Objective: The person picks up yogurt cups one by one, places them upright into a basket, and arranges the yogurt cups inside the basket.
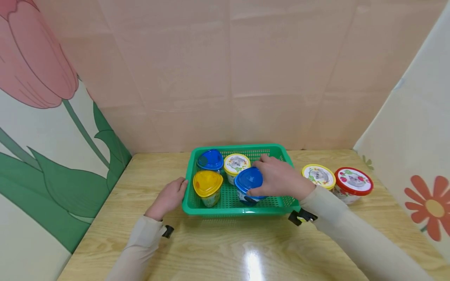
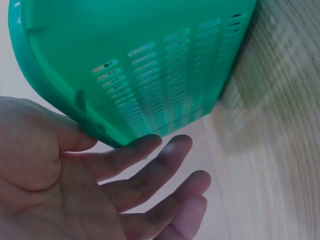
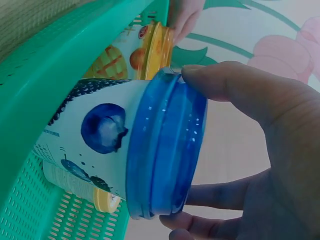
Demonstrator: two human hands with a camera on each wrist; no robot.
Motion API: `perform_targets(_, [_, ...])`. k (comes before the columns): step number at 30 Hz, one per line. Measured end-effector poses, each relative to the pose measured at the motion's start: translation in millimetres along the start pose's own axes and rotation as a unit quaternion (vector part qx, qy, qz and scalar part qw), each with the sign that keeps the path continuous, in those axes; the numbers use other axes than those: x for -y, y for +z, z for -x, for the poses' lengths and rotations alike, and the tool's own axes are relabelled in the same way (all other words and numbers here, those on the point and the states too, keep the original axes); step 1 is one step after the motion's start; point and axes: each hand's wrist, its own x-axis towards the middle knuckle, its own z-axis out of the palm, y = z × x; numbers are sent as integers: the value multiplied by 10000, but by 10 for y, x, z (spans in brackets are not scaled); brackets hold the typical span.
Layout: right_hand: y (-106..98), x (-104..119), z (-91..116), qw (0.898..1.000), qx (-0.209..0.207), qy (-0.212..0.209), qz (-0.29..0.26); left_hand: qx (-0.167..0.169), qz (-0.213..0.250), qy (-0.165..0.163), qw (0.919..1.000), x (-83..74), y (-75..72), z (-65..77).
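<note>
A blue-lidded cup [image 1: 249,178] printed with blueberries stands in the front middle of a green plastic basket [image 1: 242,211]. My right hand [image 1: 281,177] holds this cup by its lid; in the right wrist view the thumb is on one side of the blue lid [image 3: 167,145] and the fingers on the other. At the basket's left rim is my left hand [image 1: 170,197], its thumb and index finger pinching the edge while the other fingers [image 2: 172,150] spread loosely outside. Also in the basket are a yellow-lidded cup [image 1: 208,183], another blue-lidded cup [image 1: 210,160] and a round white-topped tub [image 1: 236,163].
Right of the basket, two round tubs sit side by side on the wooden table [image 1: 211,249]: one yellow-rimmed tub [image 1: 319,175] and one red-rimmed tub [image 1: 353,181]. A pinkish wall covering [image 1: 228,78] rises behind the basket. Flower-patterned panels flank both sides.
</note>
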Motion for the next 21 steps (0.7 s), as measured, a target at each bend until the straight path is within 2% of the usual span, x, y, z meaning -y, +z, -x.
perform_targets(12, [-8,49,-144,9988,328,-336,153,160,-89,7,9998,-12,-59,-7])
perform_targets(21, [26,85,-220,9973,586,-414,155,223,-84,57,9997,0,-84,5])
